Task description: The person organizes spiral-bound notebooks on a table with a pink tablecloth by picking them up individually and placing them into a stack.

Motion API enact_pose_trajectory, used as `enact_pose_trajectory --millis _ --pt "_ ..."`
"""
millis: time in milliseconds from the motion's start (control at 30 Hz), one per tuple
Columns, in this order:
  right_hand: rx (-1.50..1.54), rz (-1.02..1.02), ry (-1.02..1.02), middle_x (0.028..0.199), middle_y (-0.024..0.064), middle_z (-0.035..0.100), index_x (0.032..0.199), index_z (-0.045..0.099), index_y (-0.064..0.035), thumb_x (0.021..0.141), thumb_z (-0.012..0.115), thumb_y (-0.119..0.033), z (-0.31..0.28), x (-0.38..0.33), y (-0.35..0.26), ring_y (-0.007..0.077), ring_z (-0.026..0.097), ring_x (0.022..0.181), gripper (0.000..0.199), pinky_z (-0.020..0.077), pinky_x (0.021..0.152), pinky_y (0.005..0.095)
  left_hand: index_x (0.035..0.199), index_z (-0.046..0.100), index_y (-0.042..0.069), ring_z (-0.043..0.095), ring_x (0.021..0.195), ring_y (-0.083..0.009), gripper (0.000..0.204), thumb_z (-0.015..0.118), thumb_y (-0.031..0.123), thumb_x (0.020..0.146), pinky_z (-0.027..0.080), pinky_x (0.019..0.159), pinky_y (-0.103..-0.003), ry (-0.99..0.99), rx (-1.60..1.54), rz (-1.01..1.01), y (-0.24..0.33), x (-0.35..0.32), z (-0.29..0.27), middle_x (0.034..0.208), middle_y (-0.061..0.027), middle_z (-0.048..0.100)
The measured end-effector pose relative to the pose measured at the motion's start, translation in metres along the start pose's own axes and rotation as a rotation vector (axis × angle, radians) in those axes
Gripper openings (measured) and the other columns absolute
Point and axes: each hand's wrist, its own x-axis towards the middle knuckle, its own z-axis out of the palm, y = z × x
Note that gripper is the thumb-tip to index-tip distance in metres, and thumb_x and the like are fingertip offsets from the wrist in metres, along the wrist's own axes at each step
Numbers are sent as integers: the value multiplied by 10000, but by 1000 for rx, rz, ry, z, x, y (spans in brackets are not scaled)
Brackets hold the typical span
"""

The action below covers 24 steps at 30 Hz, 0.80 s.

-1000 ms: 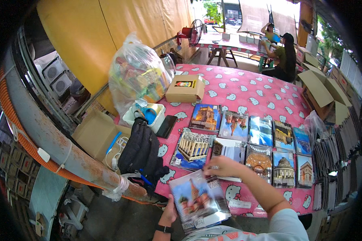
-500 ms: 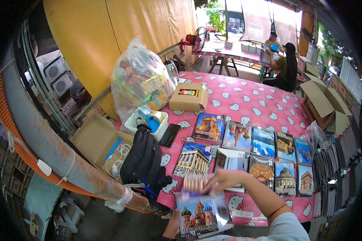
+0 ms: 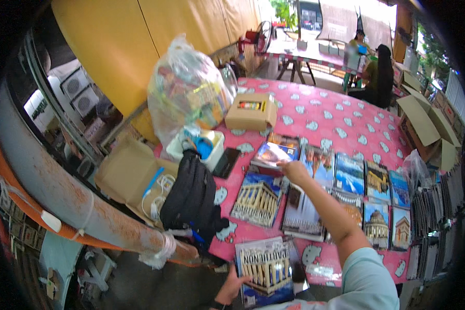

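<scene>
At the near table edge, my left hand (image 3: pixel 234 285) grips a stack of spiral notebooks (image 3: pixel 266 271); the top cover pictures a columned temple, upside down to me. My right arm stretches over the table. Its hand (image 3: pixel 294 171) pinches the near corner of a glossy notebook (image 3: pixel 273 154), which overlaps the far-left pile. Nearest this hand lie a temple-cover notebook (image 3: pixel 257 200), one with a pale building (image 3: pixel 300 212) and one with colourful domes (image 3: pixel 319 161). My forearm partly covers the near row. Glare hides the picture on the right hand's notebook.
Left of the notebooks are a black bag (image 3: pixel 188 188), a white basket (image 3: pixel 217 157), a dark phone-like slab (image 3: pixel 227 163) and a cardboard box (image 3: pixel 250 111). Dense notebook stacks (image 3: pixel 429 201) line the right edge. A rusty post (image 3: pixel 103 201) stands left. Two people sit at a far table.
My right hand has moved from above the held stack to the far-left pile with a notebook. The stack's top cover has changed from a domed cathedral to a temple. The view has shifted slightly.
</scene>
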Motion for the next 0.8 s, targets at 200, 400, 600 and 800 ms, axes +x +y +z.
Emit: enact_pose_trajectory --millis 200,400,600,800 --pt "1201 -47 -748 1023 107 624 1098 588 -72 848 559 -344 -146 -155 -17 171 582 935 371 439 831 305 1287 316 31 473 1088 -229 737 301 614 836 378 926 -383 -218 -317 -79 24 16 21 1236 -79 457" --pt "526 288 -239 1101 157 576 1150 542 -60 751 647 -225 -130 -276 35 281 535 1045 445 407 902 324 1105 445 33 562 841 -163 474 688 114 706 465 750 -301 6 353 -39 20 4 38 946 -59 561" --pt "-188 997 -150 1374 99 324 1333 300 -143 588 664 -86 -156 -433 148 331 274 1271 831 213 978 593 935 550 10 592 655 -147 280 677 80 695 502 606 -287 73 278 -137 1 -24 84 803 -44 601" --pt "-289 900 -12 1347 12 377 1271 430 -232 658 557 -49 -152 -526 199 259 341 1223 652 159 979 602 1041 506 12 571 745 -137 382 671 116 713 474 650 -280 -118 131 -163 -45 -44 156 905 -41 581"
